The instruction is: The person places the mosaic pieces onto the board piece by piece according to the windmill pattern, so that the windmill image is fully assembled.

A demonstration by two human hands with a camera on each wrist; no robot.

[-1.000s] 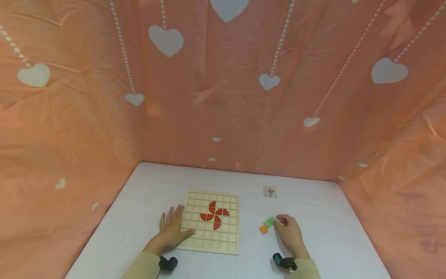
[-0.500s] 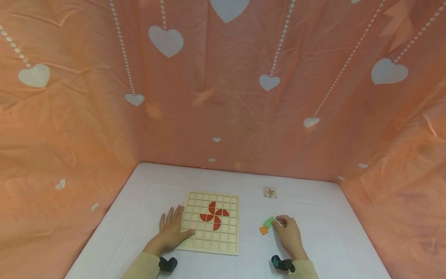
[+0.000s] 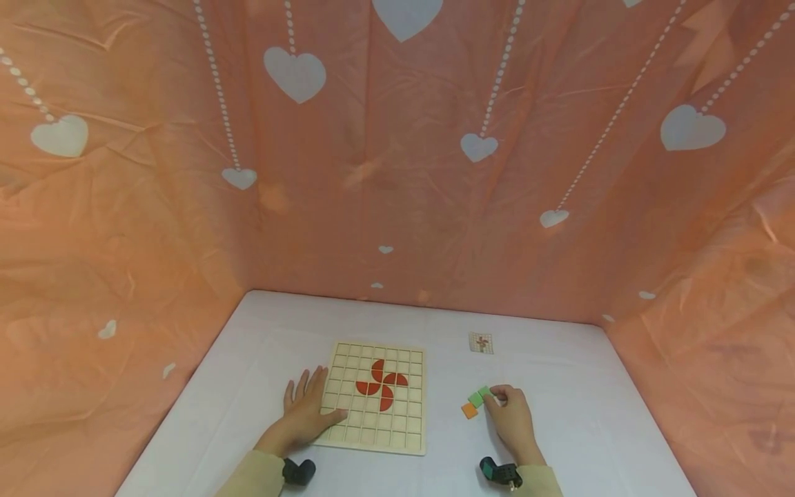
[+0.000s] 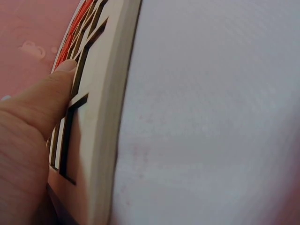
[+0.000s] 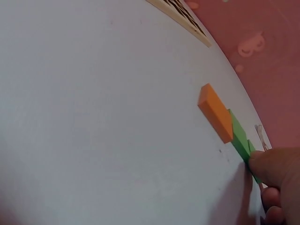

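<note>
My left hand [image 3: 304, 417] lies with spread, straight fingers at the left edge of the wooden grid board [image 3: 400, 435]. Its thumb [image 4: 44, 101] rests on the board's face in the left wrist view. Red quarter-round pieces [image 3: 386, 397] form a pinwheel on the board. To the right of it, my right hand [image 3: 512, 417] pinches the far green square tile [image 3: 484, 392], thumb against it and fingers curled, partly hiding it. A second green tile [image 5: 240, 137] and an orange tile [image 5: 216, 115] lie in a row with it on the table.
A small pattern card [image 3: 481, 343] showing a red pinwheel lies at the back right of the white table [image 3: 546, 359]. Orange fabric with white hearts [image 3: 397, 207] surrounds the table. A black wrist device [image 3: 499, 473] is worn at the right wrist.
My right hand and wrist have shifted slightly left, with the fingers still at the green tile. The left hand, board and card look the same.
</note>
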